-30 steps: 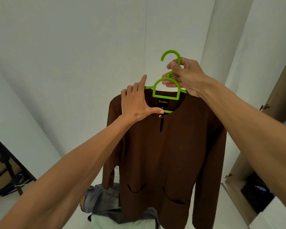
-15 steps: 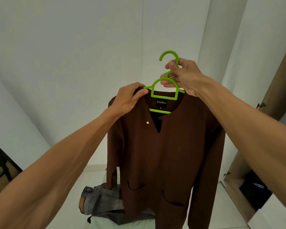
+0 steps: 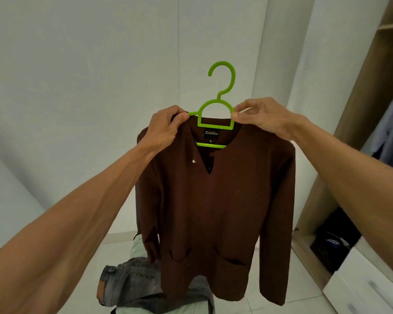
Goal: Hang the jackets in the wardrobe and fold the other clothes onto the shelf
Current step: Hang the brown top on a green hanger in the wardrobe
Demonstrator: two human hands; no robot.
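— Where was the brown jacket [image 3: 213, 200] at that point?
— Up in the air in front of the person, draped on the green hanger [image 3: 216, 127], apart from the wardrobe [image 3: 361, 109] that stood open on the right. Grey jeans [image 3: 132, 282] lay below its hem.
— And the hands?
— Both closed on something. The left hand [image 3: 166, 130] had its fingers curled round the jacket's shoulder, where the cloth covered the hanger's arm. The right hand [image 3: 263, 118] pinched the hanger's other arm between thumb and fingers, beside the collar. The hook stood free above them, with nobody holding it.
— How would you say it handles?
— Soft and limp, I'd judge. The sleeves dropped straight down and the body showed no stiffness. It looked light enough for a thin plastic hanger to carry. The hanger was the only rigid part, so that was the place to hold.
— Any risk?
— The neckline was slit open, and smooth plastic gives little friction, so a tilt could let a shoulder slide off. I'd take the neck under the hook with one hand and carry it level to the rail, which I couldn't see. Only a bluish garment [image 3: 390, 137] showed inside
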